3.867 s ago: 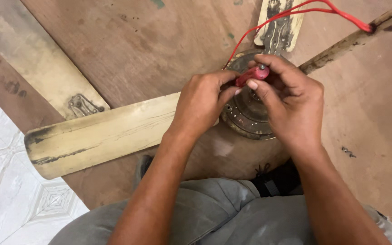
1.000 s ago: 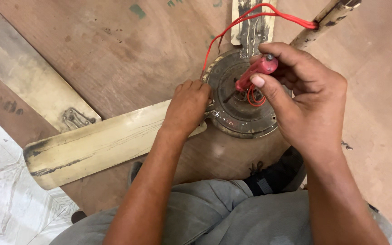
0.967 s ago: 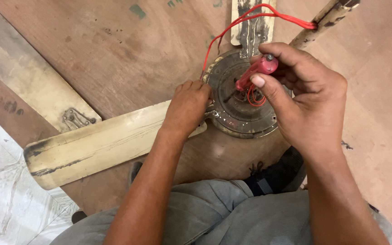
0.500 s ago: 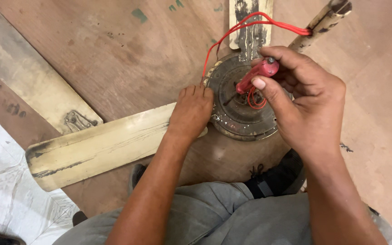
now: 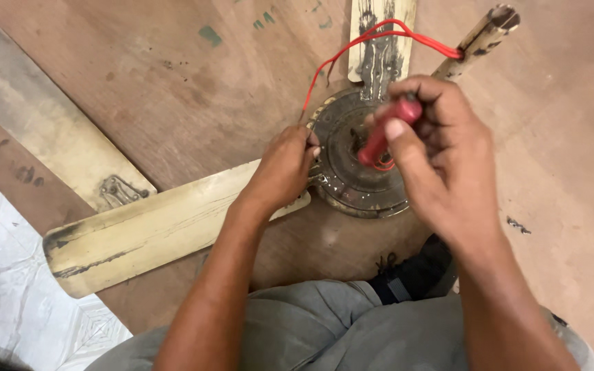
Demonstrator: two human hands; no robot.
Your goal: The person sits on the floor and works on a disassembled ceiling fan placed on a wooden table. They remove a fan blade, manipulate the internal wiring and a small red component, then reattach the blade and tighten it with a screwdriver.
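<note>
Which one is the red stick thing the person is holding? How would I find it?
Find the round dark fan motor in the middle of the brown wooden board, where the cream blades meet. Right above it, the right hand pinches a short red tool, tilted with its lower end at the motor's centre. It is thick and stubby, unlike the thin red wire looping behind it.

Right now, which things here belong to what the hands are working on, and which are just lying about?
In use: right hand holding red-handled tool; left hand on round dark metal fan motor; thin red wire.
Lying about: detached cream fan blade; white patterned floor tile.
</note>
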